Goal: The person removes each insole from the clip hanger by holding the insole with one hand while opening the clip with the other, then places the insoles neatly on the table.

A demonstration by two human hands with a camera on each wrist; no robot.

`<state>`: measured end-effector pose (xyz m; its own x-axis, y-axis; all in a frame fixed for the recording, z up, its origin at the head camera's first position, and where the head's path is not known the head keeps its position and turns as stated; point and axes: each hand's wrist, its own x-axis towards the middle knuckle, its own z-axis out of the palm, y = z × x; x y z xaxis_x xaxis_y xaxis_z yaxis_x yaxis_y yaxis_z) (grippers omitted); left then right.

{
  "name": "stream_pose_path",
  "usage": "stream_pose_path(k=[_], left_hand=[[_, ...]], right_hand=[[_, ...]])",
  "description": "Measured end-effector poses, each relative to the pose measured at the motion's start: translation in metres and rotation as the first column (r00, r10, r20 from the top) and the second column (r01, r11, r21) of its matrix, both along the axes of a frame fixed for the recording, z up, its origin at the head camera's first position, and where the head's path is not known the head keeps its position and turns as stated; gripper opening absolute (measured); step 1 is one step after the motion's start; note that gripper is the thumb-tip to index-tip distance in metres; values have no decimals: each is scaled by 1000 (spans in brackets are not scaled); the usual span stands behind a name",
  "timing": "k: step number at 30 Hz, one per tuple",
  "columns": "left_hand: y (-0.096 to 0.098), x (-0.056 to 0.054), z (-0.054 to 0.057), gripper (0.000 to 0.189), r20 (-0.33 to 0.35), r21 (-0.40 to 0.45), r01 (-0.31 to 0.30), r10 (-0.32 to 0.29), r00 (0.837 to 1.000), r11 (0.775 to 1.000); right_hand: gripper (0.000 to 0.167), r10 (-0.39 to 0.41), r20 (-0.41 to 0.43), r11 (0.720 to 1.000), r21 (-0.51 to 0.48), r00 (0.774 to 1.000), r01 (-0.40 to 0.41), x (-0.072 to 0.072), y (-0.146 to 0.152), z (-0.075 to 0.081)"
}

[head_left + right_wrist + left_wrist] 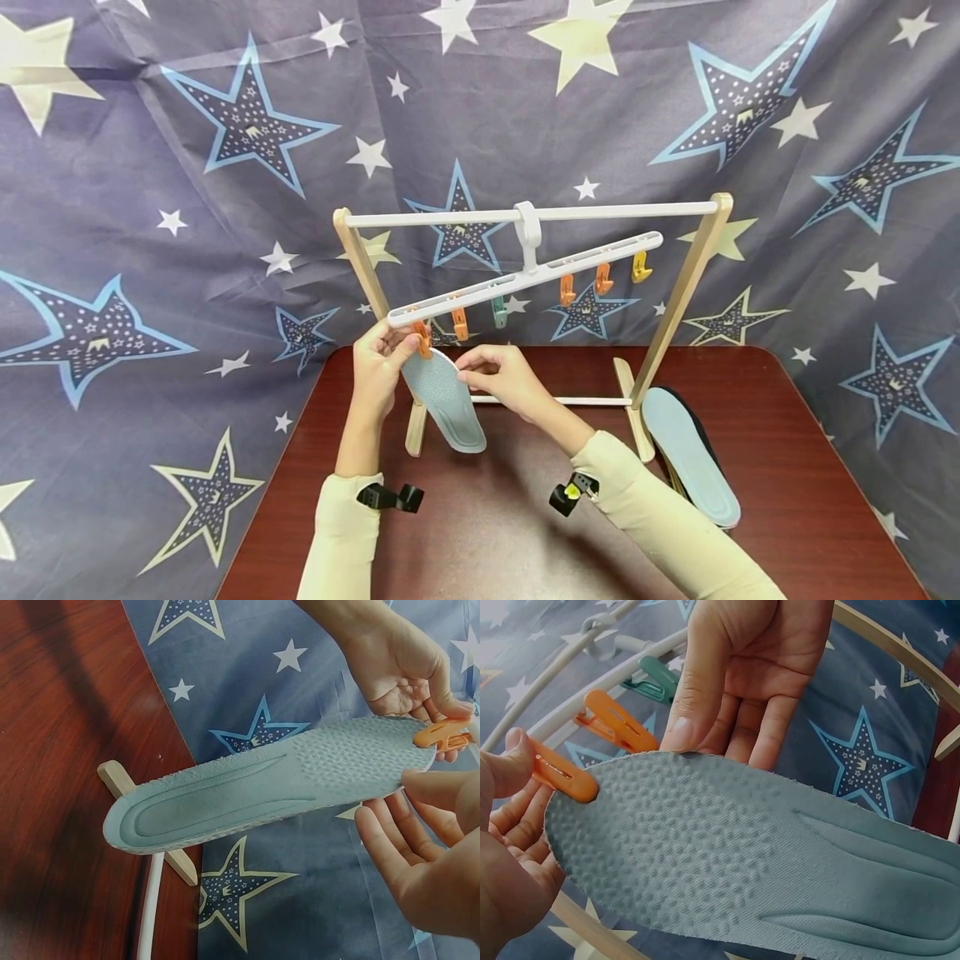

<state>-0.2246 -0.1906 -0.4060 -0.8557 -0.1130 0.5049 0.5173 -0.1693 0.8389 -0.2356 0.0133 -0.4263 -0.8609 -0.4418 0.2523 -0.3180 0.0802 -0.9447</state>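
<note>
A light blue-grey insole hangs at a slant below the left end of a white clip hanger. Its toe end is at an orange clip, whose tip overlaps the insole's upper face. My left hand pinches that clip, thumb on top, with the fingers behind it. With thumb and fingers, my right hand pinches the insole's side edge near the toe end, as the right wrist view also shows. Dimples cover the front half of the insole; its heel end points down and hangs free.
The hanger tilts, left end low, from the white rail of a wooden-legged stand. More clips hang along it: orange, a teal clip and a yellow clip. At right on the red-brown table lies another light blue insole over dark pieces.
</note>
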Motion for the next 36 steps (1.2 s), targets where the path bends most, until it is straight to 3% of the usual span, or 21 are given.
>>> stream_pose_path(k=[18,36], left_hand=[[7,-1,2,18,-10,18,-4,4,1000,1000],[10,-1,0,20,-12,43,-43,43,999,998]], right_hand=[[13,-60,-49,997,40,997,62,2,1,0],[10,-84,23,996,15,996,84,5,0,1]])
